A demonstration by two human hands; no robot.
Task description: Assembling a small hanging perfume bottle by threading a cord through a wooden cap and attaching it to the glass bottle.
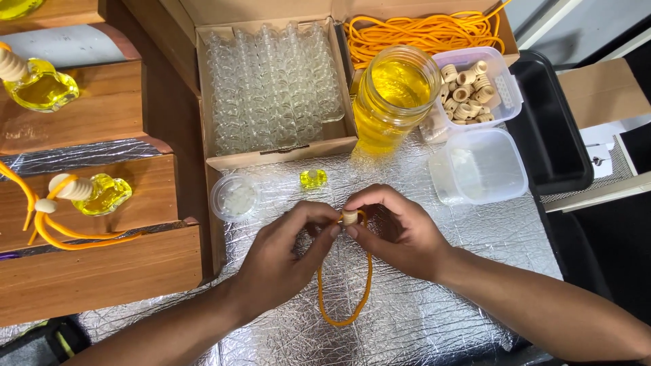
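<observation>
My left hand [281,254] and my right hand [397,227] meet over the silver foil mat [420,318], both pinching a small wooden cap [350,217]. An orange cord loop [346,298] runs through the cap and hangs down toward me between my wrists. A small glass bottle filled with yellow liquid [313,179] stands on the mat just beyond my fingers.
A cardboard box of several empty glass bottles [274,85] sits at the back. Right of it are a jar of yellow liquid [395,95], a tub of wooden caps [475,85], orange cords [420,32], an empty tub [481,166]. A round lid [235,196] lies left. Finished bottles [102,193] rest on wooden steps.
</observation>
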